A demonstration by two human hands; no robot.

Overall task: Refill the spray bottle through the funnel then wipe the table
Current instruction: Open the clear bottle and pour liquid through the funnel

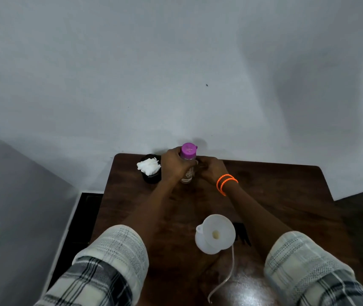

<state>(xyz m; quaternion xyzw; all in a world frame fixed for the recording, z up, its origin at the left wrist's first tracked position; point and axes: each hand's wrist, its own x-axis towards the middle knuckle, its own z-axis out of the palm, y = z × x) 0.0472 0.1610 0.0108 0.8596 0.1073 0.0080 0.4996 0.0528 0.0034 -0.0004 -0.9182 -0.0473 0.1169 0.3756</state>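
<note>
A clear bottle (187, 176) with a purple cap (188, 150) stands at the far edge of the dark wooden table (275, 195). My left hand (174, 164) wraps around its upper body. My right hand (210, 168), with orange bangles on the wrist, touches the bottle's right side, fingers curled against it. A white funnel (217, 233) sits upright in the near middle of the table, on top of what it is set in, which is hidden beneath it. A thin clear tube (226, 281) trails from under the funnel toward me.
A black cup (151, 178) holding crumpled white tissue (149, 166) stands left of the bottle. A dark object (243, 236) lies just right of the funnel. A white wall rises behind the table. Dark floor shows left and right of the table.
</note>
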